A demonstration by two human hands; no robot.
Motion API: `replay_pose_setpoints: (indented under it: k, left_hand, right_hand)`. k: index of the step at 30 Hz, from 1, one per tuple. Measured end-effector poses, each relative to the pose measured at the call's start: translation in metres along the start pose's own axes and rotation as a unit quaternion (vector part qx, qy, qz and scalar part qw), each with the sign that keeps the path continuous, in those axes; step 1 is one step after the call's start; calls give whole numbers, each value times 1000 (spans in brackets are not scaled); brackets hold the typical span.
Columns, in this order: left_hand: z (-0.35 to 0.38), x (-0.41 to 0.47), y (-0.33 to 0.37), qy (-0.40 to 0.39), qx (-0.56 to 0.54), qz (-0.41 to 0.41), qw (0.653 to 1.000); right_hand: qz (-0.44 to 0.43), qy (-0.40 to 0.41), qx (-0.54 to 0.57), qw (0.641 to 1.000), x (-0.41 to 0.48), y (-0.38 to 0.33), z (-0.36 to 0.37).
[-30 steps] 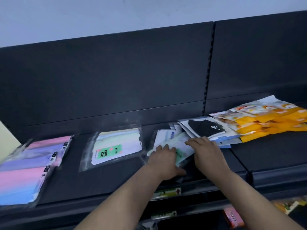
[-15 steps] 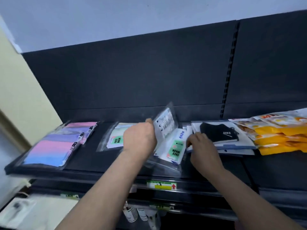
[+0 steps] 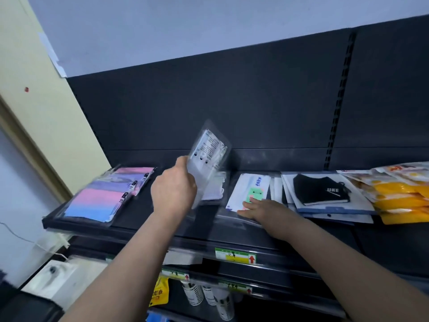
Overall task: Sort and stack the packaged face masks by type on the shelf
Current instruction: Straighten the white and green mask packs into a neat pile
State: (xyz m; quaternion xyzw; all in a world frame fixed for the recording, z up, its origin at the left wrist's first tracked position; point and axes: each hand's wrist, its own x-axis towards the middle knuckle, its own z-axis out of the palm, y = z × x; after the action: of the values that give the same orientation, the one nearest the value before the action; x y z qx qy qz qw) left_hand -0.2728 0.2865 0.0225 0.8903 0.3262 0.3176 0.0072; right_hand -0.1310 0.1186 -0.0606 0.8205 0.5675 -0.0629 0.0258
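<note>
The packet [image 3: 210,156] is a clear plastic sleeve with a white mask inside and dark print on its back. It is held up, tilted, above the middle of the shelf [image 3: 144,214], over another white pack [image 3: 214,189] that lies flat. The left hand [image 3: 174,189] grips it by its lower left edge, fingers curled round the film. It looks very light and floppy, and the glossy sleeve is likely slippery, so a pinch across an edge or corner, thumb on one face, should serve best; a bare seam could slide out. Nothing about it seems fragile, though it may buckle when laid down. Its print is too blurred to read. Just to the right, the right hand [image 3: 262,209] lies with fingers straight on a green-label pack [image 3: 249,191], pressing it to the shelf; the blue characters above the label are not legible. Beyond that lies a black mask pack [image 3: 318,191] marked "UKE" in white, then yellow packs [image 3: 404,194] heaped at the far right. At the left end sits a pastel stack [image 3: 104,196] with small tags reading "10". A price tag [image 3: 235,255] on the rail below shows a red arrow.
</note>
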Motion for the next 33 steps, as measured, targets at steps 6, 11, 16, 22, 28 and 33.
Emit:
replay_pose_setpoints:
  k: [6,11,16,22,28,33]
  left_hand:
    - [8,-5,-15,-9,-1,-6,1000]
    - [13,-9,-18,-7,13,-9,1000]
    - [6,-1,-25,48,20,7,999]
    - [24,9,-53,142,-44,124,981]
    - [89,-6,-99,-83,-130,188,970]
    - [97,5,-105,-87,-120,245,958]
  right_hand:
    - [85,24,84,993,9,1,-6]
    - [134,106,165,971,16,-12,9]
    - [172,24,62,983,25,-17,11]
    - [281,236,101,925,26,-7,-3]
    - [220,121,204,946,23,-24,-7]
    - [200,91,89,972,32,-33,4]
